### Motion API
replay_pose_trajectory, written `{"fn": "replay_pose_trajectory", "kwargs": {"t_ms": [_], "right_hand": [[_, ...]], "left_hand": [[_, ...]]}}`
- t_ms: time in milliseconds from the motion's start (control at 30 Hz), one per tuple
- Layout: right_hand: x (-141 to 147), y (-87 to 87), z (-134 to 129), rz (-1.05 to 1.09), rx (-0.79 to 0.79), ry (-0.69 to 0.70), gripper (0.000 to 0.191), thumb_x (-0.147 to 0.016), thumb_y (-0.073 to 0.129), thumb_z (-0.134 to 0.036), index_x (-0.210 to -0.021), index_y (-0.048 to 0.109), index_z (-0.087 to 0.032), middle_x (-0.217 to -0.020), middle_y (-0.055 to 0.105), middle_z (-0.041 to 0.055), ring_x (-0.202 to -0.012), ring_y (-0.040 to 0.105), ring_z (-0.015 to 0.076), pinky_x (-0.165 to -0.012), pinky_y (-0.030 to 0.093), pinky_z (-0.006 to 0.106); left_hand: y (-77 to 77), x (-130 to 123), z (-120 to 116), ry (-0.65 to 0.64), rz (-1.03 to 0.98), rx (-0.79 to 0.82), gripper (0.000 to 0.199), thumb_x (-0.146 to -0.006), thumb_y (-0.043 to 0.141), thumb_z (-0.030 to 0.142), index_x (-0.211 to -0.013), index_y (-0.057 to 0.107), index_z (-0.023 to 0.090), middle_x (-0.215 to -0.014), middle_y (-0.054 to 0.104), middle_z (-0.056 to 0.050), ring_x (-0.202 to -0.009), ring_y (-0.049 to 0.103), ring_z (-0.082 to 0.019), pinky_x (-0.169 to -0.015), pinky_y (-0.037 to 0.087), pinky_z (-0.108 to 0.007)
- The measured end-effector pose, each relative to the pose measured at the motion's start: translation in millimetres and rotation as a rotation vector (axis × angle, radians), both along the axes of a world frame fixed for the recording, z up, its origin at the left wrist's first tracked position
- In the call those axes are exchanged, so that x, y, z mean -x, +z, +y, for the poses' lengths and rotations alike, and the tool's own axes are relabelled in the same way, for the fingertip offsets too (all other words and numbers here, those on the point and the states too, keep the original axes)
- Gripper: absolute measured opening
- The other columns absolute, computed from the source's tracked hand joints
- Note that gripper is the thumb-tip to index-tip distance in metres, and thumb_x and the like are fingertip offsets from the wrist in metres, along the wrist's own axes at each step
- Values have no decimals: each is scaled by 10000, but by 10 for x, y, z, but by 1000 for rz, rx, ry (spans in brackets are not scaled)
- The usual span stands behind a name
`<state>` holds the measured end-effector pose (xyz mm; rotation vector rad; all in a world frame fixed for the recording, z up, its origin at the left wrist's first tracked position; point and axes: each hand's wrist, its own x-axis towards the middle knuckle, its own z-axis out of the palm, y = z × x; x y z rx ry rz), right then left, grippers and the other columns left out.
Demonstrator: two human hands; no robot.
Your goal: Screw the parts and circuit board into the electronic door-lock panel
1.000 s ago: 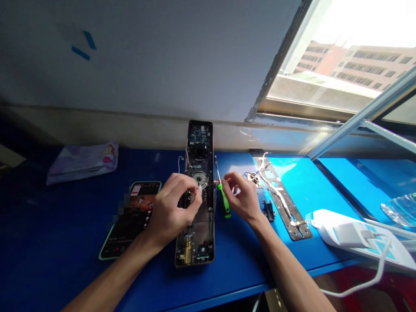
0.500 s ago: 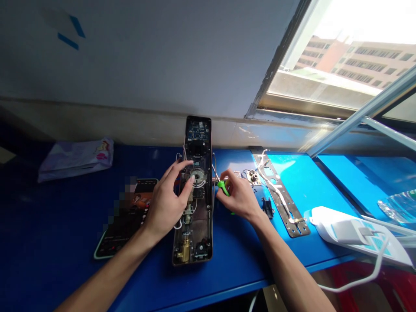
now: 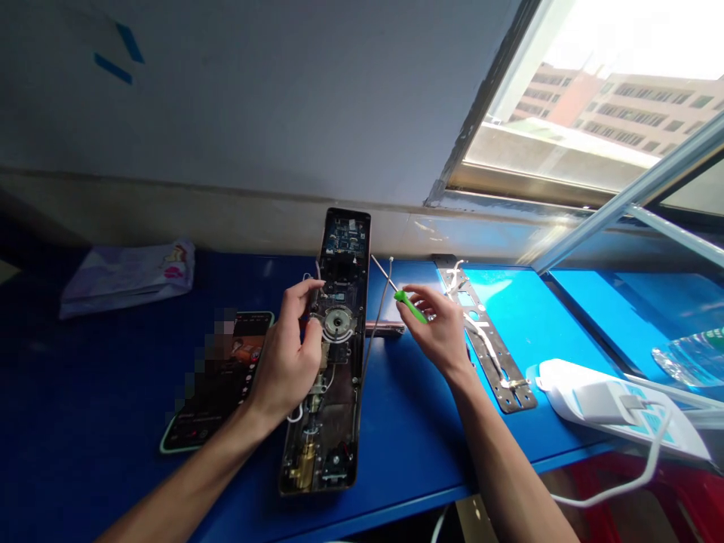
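A long black smart door lock housing (image 3: 342, 377) lies open-side up, tilted slightly, exposing a circuit board (image 3: 346, 235), a round disc mechanism (image 3: 339, 323) and a brass-coloured part (image 3: 305, 466). My left hand (image 3: 291, 351) grips its left edge, thumb and index finger at the rim beside the disc; the other fingers are partly hidden. In my right hand (image 3: 435, 324) is a screwdriver with a green handle (image 3: 412, 307), its shaft pointing up and left toward the wall, apart from the housing. A thin grey cable (image 3: 373, 339) rises between housing and hand.
Left of the housing is a phone (image 3: 226, 385), with a purple packet (image 3: 130, 275) behind it. On the right lie a black metal plate (image 3: 512, 388) with white wires, a white power strip (image 3: 599, 396) with a plug, and a plastic bottle (image 3: 690, 358). A metal frame (image 3: 593, 226) stands by the window.
My right hand has drawn the screwdriver away from the housing, to the right. The housing's near end has swung left and closer; my left hand has shifted from the disc to its left edge.
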<state>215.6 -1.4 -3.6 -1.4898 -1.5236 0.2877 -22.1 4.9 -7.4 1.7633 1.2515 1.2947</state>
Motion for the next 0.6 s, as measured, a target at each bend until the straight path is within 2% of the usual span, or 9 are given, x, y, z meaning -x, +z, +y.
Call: {"fn": "replay_pose_trajectory", "kwargs": {"t_ms": [67, 167, 300, 467, 600], "right_hand": [[-30, 17, 2, 17, -58, -39, 114, -862, 743, -311, -953, 774, -250, -904, 797, 39, -806, 738, 203, -784, 596, 365], [-75, 41, 2, 58, -137, -103, 113, -864, 769, -352, -895, 756, -244, -896, 807, 43, -817, 762, 214, -781, 625, 373], [-122, 69, 3, 107, -225, -172, 220, -845, 795, -340, -1029, 713, -251, -890, 797, 18, -797, 767, 199, -772, 641, 362], [-117, 104, -16, 154, -351, -267, 334, -830, 813, -306, -1107, 634, -250, -919, 753, 11, -844, 747, 185, -783, 631, 343], [-84, 113, -30, 230, -425, -269, 481, -825, 826, -310, -1198, 525, -271, -928, 727, -16, -797, 754, 176, -726, 645, 332]], "left_hand": [[-8, 7, -8, 4, -22, 48, 436, -974, 494, 199, -1407, 508, 246, -1310, 701, -100, -1214, 693, -255, -992, 566, -396], [-6, 12, -30, 22, -13, 85, 411, -972, 485, 217, -1377, 537, 260, -1281, 707, -81, -1092, 719, -237, -900, 574, -363], [21, -4, -60, 4, -6, 92, 343, -1004, 485, 293, -1332, 582, 265, -1195, 721, -56, -963, 716, -215, -815, 564, -332], [44, -20, -41, -19, 22, 64, 313, -1041, 483, 391, -1280, 647, 274, -1229, 711, -45, -1024, 691, -222, -883, 537, -340], [84, -11, 0, -40, 7, 90, 308, -1040, 478, 405, -1218, 677, 252, -1235, 715, -40, -1103, 671, -238, -971, 511, -353]]}}
